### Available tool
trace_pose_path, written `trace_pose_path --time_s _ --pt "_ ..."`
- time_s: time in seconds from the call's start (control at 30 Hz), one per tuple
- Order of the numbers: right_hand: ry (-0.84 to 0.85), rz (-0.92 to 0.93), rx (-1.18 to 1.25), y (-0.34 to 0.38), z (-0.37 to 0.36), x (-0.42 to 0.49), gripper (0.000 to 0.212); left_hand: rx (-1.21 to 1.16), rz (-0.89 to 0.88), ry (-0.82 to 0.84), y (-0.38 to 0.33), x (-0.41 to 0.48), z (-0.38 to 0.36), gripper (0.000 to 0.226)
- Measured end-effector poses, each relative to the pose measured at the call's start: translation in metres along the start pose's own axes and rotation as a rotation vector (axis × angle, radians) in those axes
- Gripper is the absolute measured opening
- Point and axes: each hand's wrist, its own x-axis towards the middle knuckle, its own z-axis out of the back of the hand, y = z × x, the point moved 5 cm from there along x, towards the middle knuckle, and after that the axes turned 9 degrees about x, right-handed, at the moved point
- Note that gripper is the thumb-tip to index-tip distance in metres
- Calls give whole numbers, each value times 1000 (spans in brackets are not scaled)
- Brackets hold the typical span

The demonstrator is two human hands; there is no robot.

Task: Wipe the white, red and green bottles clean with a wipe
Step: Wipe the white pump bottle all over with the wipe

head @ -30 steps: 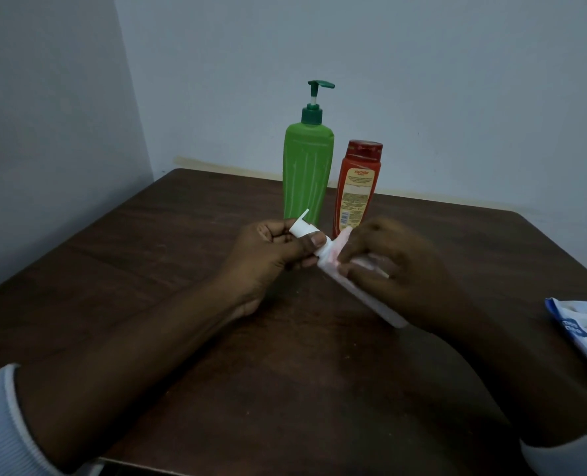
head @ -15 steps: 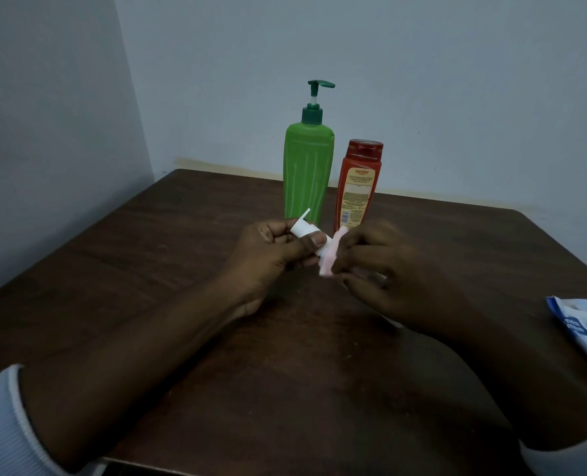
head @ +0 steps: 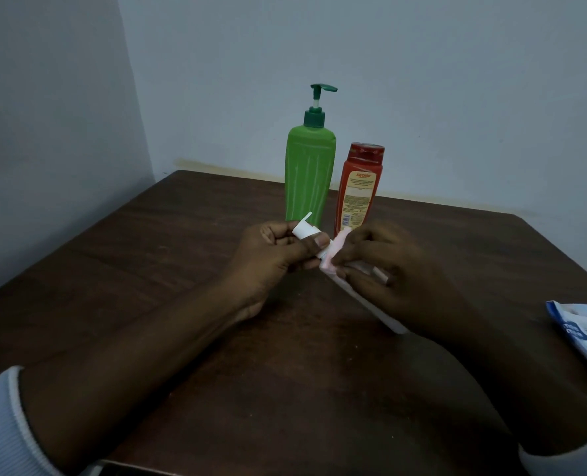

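Presently we note the left hand pinching the white bottle at its cap, the right hand pressing a pink wipe against it above the worktop.

White bottle largely hidden under right hand; wipes packet cut by right edge.
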Motion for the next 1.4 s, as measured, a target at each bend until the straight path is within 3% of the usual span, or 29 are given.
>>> trace_pose_path --time_s 0.13,0.33,0.43,0.5,0.67,0.73,0.83,1.0,1.1,1.3,1.4 --pt "49 -23 -1 1 6 7 15 12 -7 -10 -1 1 5 44" --pt "514 -328 191 -35 39 -16 10 41 -4 -40 1 2 2 36" --pt "593 -384 246 -44 44 -23 11 47 -16 -62 0 0 3 33" --pt "522 -340 249 -38 38 -18 13 57 -26 -77 -2 -1 5 34" --pt "31 -46 48 -7 8 4 9 61 -31 -48 -3 -3 6 27" --pt "-47 -20 22 0 -4 8 14 54 -39 -23 -3 -4 5 24" --pt "-2 -19 53 0 4 7 11 58 -48 -14 -3 -4 5 22" --pt "376 -302 235 -32 36 -9 10 76 -29 -35 -1 1 4 34" --pt "472 -368 307 -42 42 -19 13 66 -23 -41 1 1 5 38" --pt "84 -104 137 -16 17 2 9 55 -30 -35 1 1 7 40" --pt "8 -29 62 -8 9 8 10 60 -42 -31 0 2 7 41"
